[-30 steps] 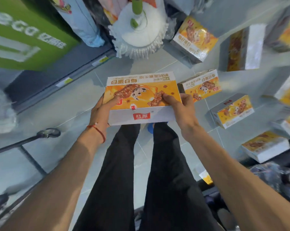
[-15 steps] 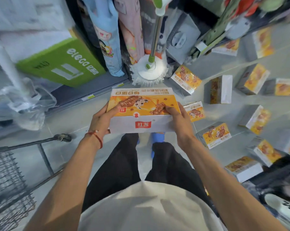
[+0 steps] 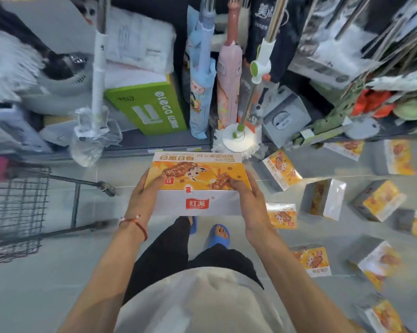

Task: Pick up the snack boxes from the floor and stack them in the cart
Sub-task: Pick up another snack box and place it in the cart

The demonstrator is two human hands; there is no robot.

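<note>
A box is held level between both grips, above the floor. The left grip is clamped on the box's left end, with the thumb laid on the orange top face and the fingers hidden beneath. The right grip is clamped on the right end in the same way, thumb on top. A red cord is worn on the left wrist. Below the grips, blue sandals are planted on the grey floor.

Left of the left grip and well apart from it, the wire cart is parked, with its wheeled frame pointed toward the box. What lies in its basket cannot be told.

Right of the right grip, loose boxes are scattered on the floor, the nearest just beside the right wrist. A tilted box is seen beyond it, and an upended box farther right. More are blurred toward the edge.

Beyond the grips, a round white mop is stood on the floor, near the box's far edge. Left of the mop, a blue umbrella and a pink umbrella are stood upright, and a green carton is propped beside them.
</note>
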